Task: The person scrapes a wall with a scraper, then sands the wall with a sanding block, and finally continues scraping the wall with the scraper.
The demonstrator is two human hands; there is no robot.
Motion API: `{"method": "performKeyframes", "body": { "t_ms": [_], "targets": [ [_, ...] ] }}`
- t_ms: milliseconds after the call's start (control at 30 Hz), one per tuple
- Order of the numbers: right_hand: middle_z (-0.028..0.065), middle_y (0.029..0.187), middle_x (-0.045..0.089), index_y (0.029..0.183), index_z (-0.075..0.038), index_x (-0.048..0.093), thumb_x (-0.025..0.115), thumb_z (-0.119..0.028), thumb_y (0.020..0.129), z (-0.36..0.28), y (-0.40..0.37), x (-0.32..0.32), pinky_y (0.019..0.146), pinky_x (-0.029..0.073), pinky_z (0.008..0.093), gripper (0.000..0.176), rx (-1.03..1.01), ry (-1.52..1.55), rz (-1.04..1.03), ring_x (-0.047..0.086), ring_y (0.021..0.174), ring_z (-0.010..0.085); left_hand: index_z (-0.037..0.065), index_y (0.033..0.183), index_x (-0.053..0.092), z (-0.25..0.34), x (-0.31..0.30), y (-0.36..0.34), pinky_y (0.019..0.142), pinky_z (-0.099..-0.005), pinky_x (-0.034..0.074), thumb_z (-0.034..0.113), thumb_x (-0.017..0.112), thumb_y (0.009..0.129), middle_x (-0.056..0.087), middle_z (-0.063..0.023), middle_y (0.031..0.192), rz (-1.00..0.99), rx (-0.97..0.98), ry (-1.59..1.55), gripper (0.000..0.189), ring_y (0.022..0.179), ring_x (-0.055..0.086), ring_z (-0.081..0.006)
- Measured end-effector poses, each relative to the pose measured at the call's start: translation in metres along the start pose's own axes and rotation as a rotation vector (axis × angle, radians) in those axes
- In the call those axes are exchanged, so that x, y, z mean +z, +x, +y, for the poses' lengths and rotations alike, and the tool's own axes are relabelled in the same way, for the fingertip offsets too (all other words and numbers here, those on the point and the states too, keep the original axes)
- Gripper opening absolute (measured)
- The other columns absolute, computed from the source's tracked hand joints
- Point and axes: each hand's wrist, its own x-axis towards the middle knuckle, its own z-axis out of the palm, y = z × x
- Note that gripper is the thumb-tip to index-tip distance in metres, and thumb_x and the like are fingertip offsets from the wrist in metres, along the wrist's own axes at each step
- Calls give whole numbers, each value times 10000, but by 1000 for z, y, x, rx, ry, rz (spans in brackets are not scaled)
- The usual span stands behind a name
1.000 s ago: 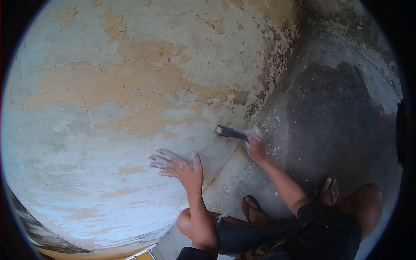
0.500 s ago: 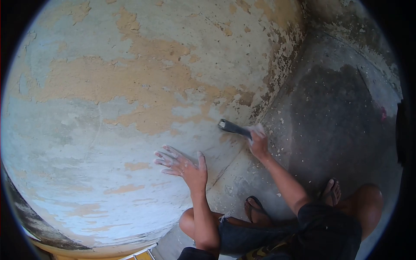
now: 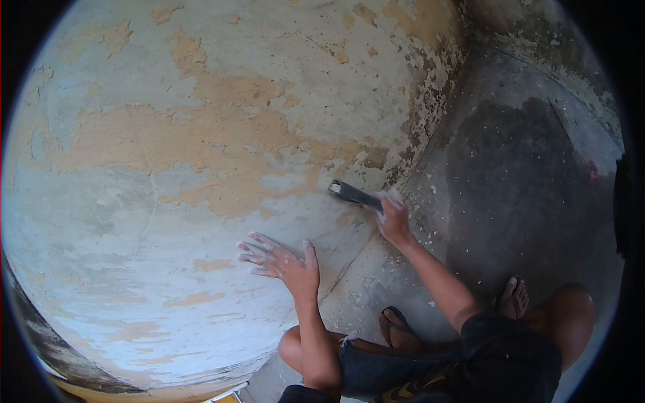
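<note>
The dark tool (image 3: 356,195) slants lengthwise toward upper left.

Floor (image 3: 420,289): grey, mottled, concrete by its look, with a broad dark patch (image 3: 504,174) covering much of its width. Pale flakes (image 3: 432,183) lay scattered over it, thickest along its left-hand edge, sparser across the dark patch. A small reddish mark (image 3: 592,171) showed near the far right; nature unclear. A left foot (image 3: 405,340) and a right foot (image 3: 523,293), both in dark flip-flops (image 3: 401,328), rested on the floor, apart, the left outside the dark patch, the right near its lower end
</note>
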Motion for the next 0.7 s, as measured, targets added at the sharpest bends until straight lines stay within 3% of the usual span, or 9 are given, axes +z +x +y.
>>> {"method": "performKeyframes", "body": {
  "t_ms": [133, 300, 467, 567, 700],
  "targets": [
    [85, 906, 666, 1047, -96, 646, 739, -117, 763, -23, 6, 6, 724, 493, 428, 300, 11, 19, 73, 605, 857, 338, 31, 1545, -38, 1, 3, 1, 1076, -702, -55, 410, 674, 780, -153, -310, 1564, 3, -30, 12, 1112, 1418, -179, -529],
    [89, 909, 662, 1050, -95, 645, 753, -109, 738, -87, 63, 14, 720, 494, 422, 331, -159, 96, 105, 605, 836, 333, 31, 1545, -36, -5, 4, 2, 1075, -704, -55, 409, 672, 784, -153, -309, 1564, 14, -23, 7, 1106, 1418, -181, -528],
    [88, 898, 673, 1044, -92, 649, 763, -141, 752, -20, 14, 5, 723, 495, 420, 317, -77, 26, 73, 608, 825, 327, 37, 1547, -32, -1, -5, 1, 1075, -703, -57, 401, 673, 782, -158, -297, 1568, -35, -17, -2, 1103, 1422, -189, -514],
    [83, 879, 678, 1036, -99, 653, 765, -161, 766, -11, 8, 5, 722, 494, 416, 299, -18, 10, 94, 609, 823, 318, 44, 1549, -34, 1, -6, 1, 1077, -701, -58, 396, 675, 782, -157, -293, 1570, -36, -26, -20, 1102, 1422, -194, -509],
    [75, 879, 679, 1031, -98, 649, 755, -181, 787, -68, 60, 8, 709, 487, 399, 279, -75, 96, 152, 610, 815, 304, 48, 1549, -37, 2, -4, 0, 1079, -701, -52, 390, 681, 779, -158, -290, 1571, -25, -16, -12, 1107, 1422, -195, -510]
  ]
}}
